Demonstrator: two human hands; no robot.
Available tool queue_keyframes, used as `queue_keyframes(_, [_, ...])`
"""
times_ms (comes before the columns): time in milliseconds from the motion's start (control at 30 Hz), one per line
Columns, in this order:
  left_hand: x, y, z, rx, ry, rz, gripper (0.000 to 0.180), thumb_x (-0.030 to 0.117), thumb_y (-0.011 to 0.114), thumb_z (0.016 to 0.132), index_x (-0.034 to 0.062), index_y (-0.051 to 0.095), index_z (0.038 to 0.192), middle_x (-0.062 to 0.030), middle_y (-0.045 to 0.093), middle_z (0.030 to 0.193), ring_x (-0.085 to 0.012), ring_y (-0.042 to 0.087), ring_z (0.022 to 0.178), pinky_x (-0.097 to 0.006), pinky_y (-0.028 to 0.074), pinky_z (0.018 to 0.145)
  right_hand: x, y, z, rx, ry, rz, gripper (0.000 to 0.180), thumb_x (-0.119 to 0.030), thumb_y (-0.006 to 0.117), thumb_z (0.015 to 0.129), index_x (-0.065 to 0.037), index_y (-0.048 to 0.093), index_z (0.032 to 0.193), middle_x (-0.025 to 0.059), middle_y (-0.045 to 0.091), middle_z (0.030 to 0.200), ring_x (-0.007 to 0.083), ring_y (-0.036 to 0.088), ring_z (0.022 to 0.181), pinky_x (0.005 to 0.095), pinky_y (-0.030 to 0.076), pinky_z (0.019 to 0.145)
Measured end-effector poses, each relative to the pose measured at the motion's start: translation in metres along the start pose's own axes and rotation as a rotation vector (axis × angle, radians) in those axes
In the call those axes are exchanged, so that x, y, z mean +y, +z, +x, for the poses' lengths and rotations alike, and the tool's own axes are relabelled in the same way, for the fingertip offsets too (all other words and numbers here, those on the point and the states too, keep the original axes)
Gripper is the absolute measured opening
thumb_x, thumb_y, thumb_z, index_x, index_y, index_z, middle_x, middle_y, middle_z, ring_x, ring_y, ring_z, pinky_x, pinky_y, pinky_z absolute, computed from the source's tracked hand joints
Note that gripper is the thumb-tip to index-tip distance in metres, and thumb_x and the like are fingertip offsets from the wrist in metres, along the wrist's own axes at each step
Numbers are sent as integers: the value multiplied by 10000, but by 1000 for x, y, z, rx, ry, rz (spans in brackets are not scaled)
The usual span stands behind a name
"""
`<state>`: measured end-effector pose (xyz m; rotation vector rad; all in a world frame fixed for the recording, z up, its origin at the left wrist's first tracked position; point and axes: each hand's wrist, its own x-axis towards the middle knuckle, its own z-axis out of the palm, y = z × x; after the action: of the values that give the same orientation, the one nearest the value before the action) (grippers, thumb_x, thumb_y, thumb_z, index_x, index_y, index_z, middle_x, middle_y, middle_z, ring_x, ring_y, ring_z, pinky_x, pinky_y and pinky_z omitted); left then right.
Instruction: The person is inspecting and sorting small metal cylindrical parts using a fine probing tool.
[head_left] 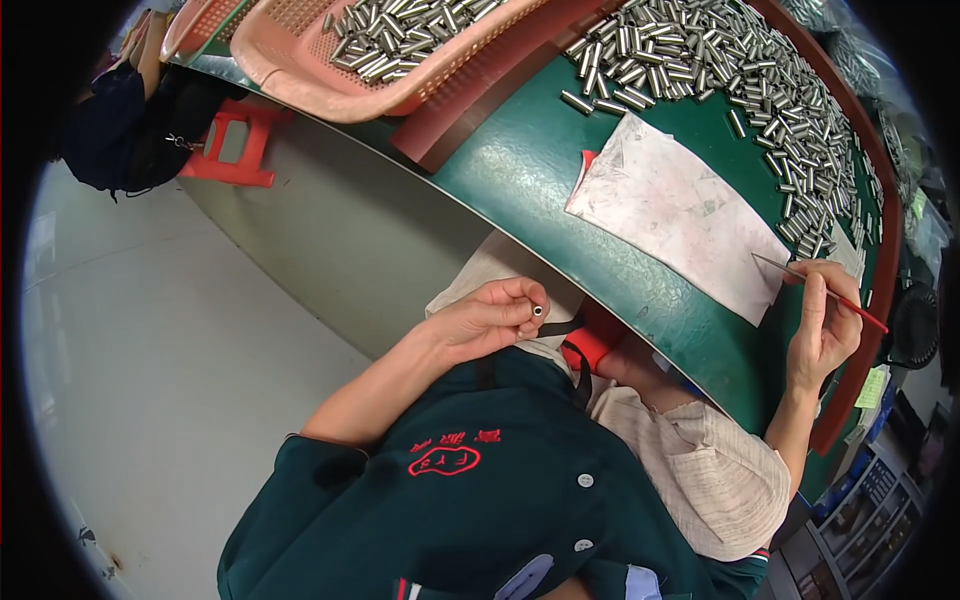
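My left hand (492,318) is closed in front of my shirt, short of the table edge. Between its thumb and fingers is a small metal tube (538,311), its round open end showing. Over the right side of the table, my right hand (828,325) grips a thin pointed tool with a red handle (852,308). The tool's grey metal tip lies over the end of a stained white cloth (680,205), apart from the tube. Many loose shiny metal tubes (700,60) are heaped on the green tabletop (520,150) beyond the cloth.
A pink plastic basket (290,80) holding more metal tubes stands at the far left of the table. Brown raised strips (440,140) border the work surface. On the floor at the far left, a person in dark clothes (125,130) is beside a red stool (235,165).
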<state>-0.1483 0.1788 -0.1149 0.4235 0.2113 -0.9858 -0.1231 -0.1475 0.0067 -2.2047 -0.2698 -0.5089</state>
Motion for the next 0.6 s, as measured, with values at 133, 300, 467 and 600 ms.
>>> queue_keyframes(133, [0,-3,-1,-27,9,5,126,100,569,825,46,526,930,-31,473,830,-106,381,687,-223,323,640,0,2,2,-2,-3,9,45,33,474,839,45,517,844,126,588,801,163,546,661,243,435,614])
queue_keyframes(300, [3,14,-2,16,18,110,147,117,582,819,39,536,935,-30,497,842,-113,412,683,-231,343,645,-3,-3,2,5,-2,-8,46,42,480,825,43,526,823,115,588,789,160,544,652,245,425,603])
queue_keyframes(467, [32,101,-7,65,333,986,111,-35,606,742,-2,589,847,-32,578,771,-85,505,632,-196,406,582,-1,0,8,0,-31,-18,41,55,510,783,25,534,800,99,579,728,162,539,611,256,426,571])
queue_keyframes(600, [46,141,20,45,711,1462,126,-56,627,677,9,601,781,-43,558,694,-100,500,578,-215,399,519,-4,-2,8,42,-53,-2,23,56,534,760,34,539,757,93,560,687,175,534,585,265,412,540])
